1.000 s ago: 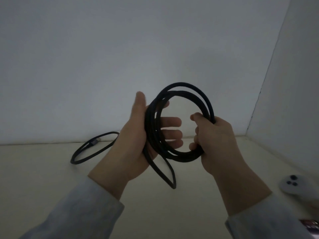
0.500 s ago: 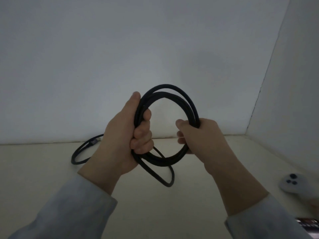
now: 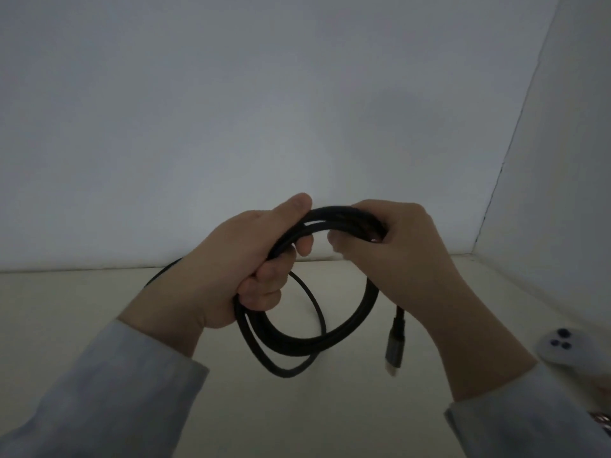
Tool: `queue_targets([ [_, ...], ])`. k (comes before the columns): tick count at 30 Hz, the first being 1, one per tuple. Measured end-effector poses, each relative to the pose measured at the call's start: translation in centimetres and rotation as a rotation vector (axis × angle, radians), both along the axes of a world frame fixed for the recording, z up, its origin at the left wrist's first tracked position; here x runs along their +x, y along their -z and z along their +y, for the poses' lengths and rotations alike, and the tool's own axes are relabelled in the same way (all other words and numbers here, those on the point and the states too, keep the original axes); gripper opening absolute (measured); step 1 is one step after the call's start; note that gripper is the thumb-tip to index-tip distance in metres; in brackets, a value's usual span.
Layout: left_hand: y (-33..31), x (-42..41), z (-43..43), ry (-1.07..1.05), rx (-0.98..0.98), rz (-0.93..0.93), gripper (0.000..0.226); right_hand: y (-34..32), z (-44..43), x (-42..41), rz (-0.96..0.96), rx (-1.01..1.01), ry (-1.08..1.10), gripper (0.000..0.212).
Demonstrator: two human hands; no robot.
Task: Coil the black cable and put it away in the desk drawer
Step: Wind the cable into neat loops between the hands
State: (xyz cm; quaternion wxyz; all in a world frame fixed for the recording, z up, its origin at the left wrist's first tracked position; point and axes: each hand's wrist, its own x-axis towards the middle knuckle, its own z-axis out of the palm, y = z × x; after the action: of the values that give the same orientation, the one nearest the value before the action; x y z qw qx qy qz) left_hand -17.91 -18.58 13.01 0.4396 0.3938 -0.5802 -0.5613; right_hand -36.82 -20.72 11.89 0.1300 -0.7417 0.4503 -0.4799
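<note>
**Both hands hold the coiled cable above the table**

Nearest the camera, two pale sleeves come in from the bottom corners, the left sleeve and the right sleeve. By the right sleeve, at the picture's right edge, a white controller with three dark buttons lies on the table.

Between the forearms hangs the black cable, gathered into several loops and held up in the air over the table, not lying on it. One loop sags lower than the rest. A metal-grey plug dangles from the right side of the coil, tip pointing down, just beside the right wrist.

The left hand grips the left side of the coil: its fingers are curled round the bundled strands and the thumb lies along the top. The right hand holds the top right of the coil, fingers wrapped over the strands; its fingertips are blurred.

Behind the left hand a short stretch of cable shows near the table's far edge.

Beyond stands a plain pale wall, meeting a side wall at the right.
</note>
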Motion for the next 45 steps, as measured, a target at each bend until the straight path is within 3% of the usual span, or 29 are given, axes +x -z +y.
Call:
queue_targets([
  [3, 0.3, -0.3, 0.1, 0.069, -0.033, -0.083, 0.047, 0.0, 0.5, 0.7, 0.047, 0.009, -0.109, 0.026],
  [6, 0.4, -0.5, 0.2, 0.086, -0.055, -0.142, 0.048, -0.2, 0.8, 1.0, 0.155, -0.07, -0.082, 0.033],
  [10, 0.4, -0.7, 0.1, 0.028, -0.056, -0.225, 0.054, 0.0, 0.8, 1.1, 0.294, -0.279, -0.041, 0.024],
  [15, 0.4, -1.2, 0.1, -0.113, -0.106, -0.247, 0.055, 0.4, 0.3, 1.2, 0.187, -0.045, -0.036, 0.018],
  [18, 0.6, -1.4, -0.2, -0.158, -0.208, -0.21, 0.042, 0.4, 0.0, 1.1, 0.059, 0.006, 0.03, 0.019],
  [22, 1.1, -1.1, -0.8, -0.2, -0.276, -0.13, 0.028, 0.3, -0.8, 0.1, -0.361, 0.151, 0.135, 0.014],
  [25, 1.5, -0.9, -1.2, -0.169, -0.295, -0.096, 0.037, 0.2, -1.1, -0.5, -0.669, 0.288, 0.156, 0.019],
  [28, 2.0, -0.6, -1.7, -0.089, -0.251, -0.08, 0.056, -0.1, -1.0, -0.8, -0.842, 0.348, 0.178, 0.009],
  [30, 2.3, -0.3, -1.8, -0.049, -0.236, -0.172, 0.058, -0.1, -1.2, -1.0, -0.911, 0.352, 0.195, 0.007],
  [34, 2.4, 0.9, -1.4, 0.204, -0.162, -0.619, 0.057, 0.0, -1.5, -1.3, -0.994, 0.32, 0.248, 0.01],
  [36, 2.5, 1.3, -1.3, 0.279, -0.111, -0.727, 0.051, 0.1, -1.7, -1.3, -1.018, 0.32, 0.259, 0.01],
  [39, 2.4, 1.5, -1.5, 0.228, -0.152, -0.671, 0.043, 0.4, -1.9, -1.4, -1.031, 0.339, 0.259, 0.007],
  [45, 2.5, 1.5, -2.2, 0.05, -0.294, -0.321, 0.039, 0.5, -2.0, -1.4, -1.052, 0.357, 0.297, 0.006],
])
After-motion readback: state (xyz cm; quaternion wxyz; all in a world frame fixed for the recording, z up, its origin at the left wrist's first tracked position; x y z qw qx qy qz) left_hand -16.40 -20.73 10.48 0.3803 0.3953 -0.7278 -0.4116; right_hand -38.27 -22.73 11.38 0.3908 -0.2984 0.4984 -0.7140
